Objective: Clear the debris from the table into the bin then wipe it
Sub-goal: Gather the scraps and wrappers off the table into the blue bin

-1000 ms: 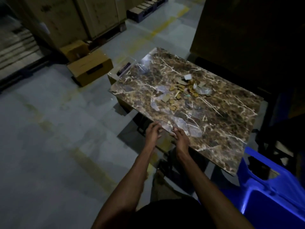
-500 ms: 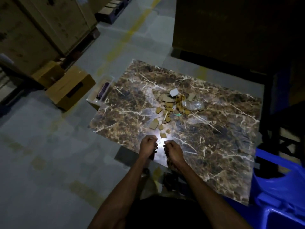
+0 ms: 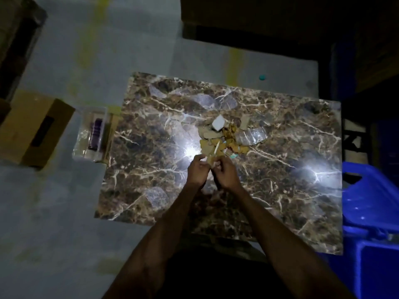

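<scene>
**Hands now at debris pile**

Both hands moved fwd from near table edge since 0.5 s ago. Left hand (image 3: 197,169) & right hand (image 3: 224,172) together pinch cardboard scraps (image 3: 212,157) at pile's near edge. Debris pile (image 3: 226,137) mid-table (image 3: 151,147); blue bin (image 3: 371,208) right. Gathering prob. starting; wipe pending.

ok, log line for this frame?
phase: gathering debris | left hand: pinching scraps | right hand: pinching scraps | debris pile: on table | bin: right
</scene>
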`<action>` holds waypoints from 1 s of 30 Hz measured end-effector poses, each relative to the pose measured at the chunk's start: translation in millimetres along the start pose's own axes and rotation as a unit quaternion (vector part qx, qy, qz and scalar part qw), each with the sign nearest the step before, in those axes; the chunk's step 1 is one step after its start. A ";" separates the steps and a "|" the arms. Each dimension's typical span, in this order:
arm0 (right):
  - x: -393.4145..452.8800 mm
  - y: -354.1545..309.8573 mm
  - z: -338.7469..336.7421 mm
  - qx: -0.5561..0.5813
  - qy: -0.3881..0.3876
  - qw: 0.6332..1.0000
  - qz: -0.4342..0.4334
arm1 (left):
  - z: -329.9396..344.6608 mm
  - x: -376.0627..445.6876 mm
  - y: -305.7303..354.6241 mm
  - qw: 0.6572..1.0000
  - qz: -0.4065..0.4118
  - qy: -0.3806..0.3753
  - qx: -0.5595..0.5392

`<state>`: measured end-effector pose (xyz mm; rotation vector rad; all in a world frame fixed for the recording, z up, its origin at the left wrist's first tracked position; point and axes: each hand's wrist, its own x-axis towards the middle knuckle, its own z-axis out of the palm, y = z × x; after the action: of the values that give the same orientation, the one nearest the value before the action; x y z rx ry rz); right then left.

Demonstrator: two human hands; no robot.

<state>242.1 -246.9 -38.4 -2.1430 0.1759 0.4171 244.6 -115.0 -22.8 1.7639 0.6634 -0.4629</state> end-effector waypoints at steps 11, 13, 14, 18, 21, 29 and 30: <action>33.7 -8.3 -75.3 0.001 0.259 0.965 0.035 | -5.9 46.3 27.1 0.993 0.080 0.068 0.047; 50.8 2.4 -77.7 -0.015 0.219 0.972 0.084 | 1.2 50.5 35.7 0.994 0.072 0.055 0.057; 56.4 6.1 -75.7 -0.025 0.194 0.976 0.091 | 5.8 51.6 38.3 0.994 0.074 0.046 0.060; 56.8 10.1 -56.0 -0.042 0.154 0.986 0.055 | 16.3 45.4 41.0 0.994 0.082 -0.001 0.068; 46.7 6.6 -55.5 0.014 0.169 0.985 0.024 | 12.3 39.4 37.0 0.987 0.131 0.068 0.065; 78.3 8.3 -87.2 0.104 0.260 0.960 0.010 | 11.5 79.5 58.0 0.970 0.198 0.118 0.076; 84.7 12.1 -82.0 0.106 0.251 0.962 0.005 | 18.4 84.8 58.5 0.970 0.201 0.119 0.067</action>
<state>336.5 -318.5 -35.3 -1.9952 0.4944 -0.1465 347.5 -127.4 -37.0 2.0411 0.4267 -0.0162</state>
